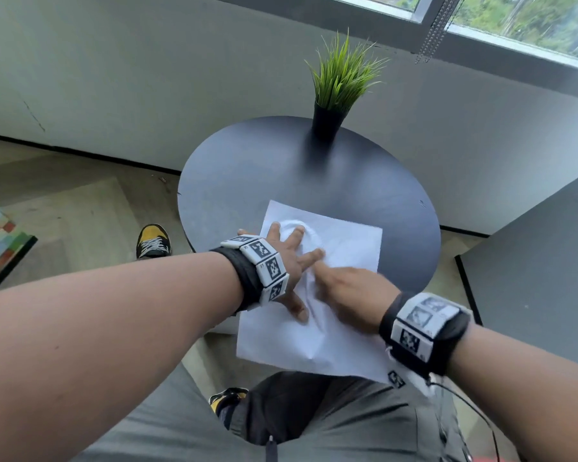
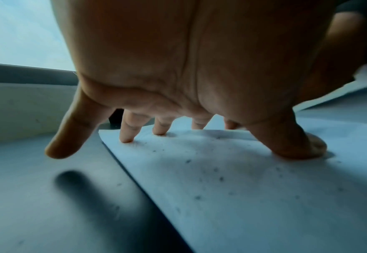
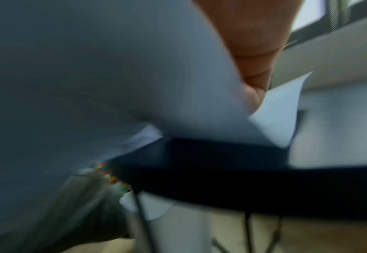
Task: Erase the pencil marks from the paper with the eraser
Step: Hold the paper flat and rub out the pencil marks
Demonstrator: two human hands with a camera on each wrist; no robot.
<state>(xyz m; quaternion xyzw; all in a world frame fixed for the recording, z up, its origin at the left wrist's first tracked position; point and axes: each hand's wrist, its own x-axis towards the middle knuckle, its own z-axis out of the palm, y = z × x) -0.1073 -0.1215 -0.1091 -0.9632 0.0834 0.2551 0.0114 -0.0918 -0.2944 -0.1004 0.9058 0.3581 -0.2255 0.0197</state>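
A white sheet of paper (image 1: 344, 241) lies on the round dark table (image 1: 281, 168), its near part hanging over the table's front edge. My left hand (image 1: 294, 265) is spread flat on the sheet's left half, fingers straight. In the left wrist view the fingertips (image 2: 126, 137) press the paper (image 2: 232, 179), which carries dark eraser crumbs (image 2: 220, 178). My right hand (image 1: 347, 295) lies blurred on the sheet's middle, just right of the left hand. No eraser shows in any view. The right wrist view is smeared, showing only the paper (image 3: 135, 85) and part of the hand (image 3: 249, 34).
A potted grass plant (image 1: 337, 91) stands at the table's far edge. A grey block (image 1: 531, 278) rises close on the right. My legs are under the table's front, and a yellow-black shoe (image 1: 153, 241) is on the floor to the left.
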